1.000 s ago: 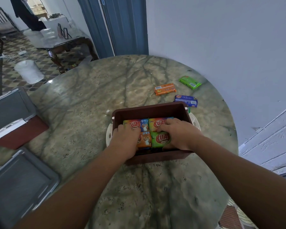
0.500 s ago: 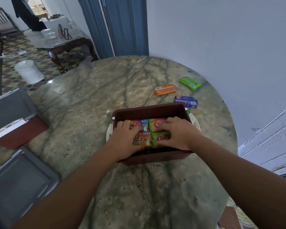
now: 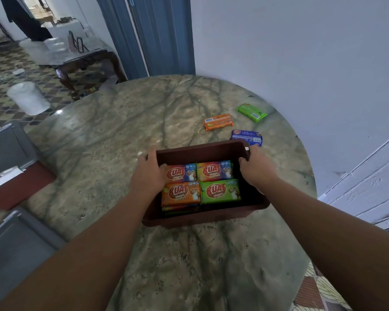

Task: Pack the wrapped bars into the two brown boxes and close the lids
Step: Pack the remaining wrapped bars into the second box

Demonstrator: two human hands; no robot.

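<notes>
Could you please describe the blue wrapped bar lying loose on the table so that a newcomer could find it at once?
On the round marble table, look just beyond the far right corner of the open brown box. The blue wrapped bar lies there, nearest the box; the orange bar and green bar lie farther off.

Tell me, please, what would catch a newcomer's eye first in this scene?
Probably the brown box at the centre of the marble table, with bright wrapped bars packed inside. The left hand and right hand grip its side walls. Behind it, three loose bars lie near the wall.
</notes>
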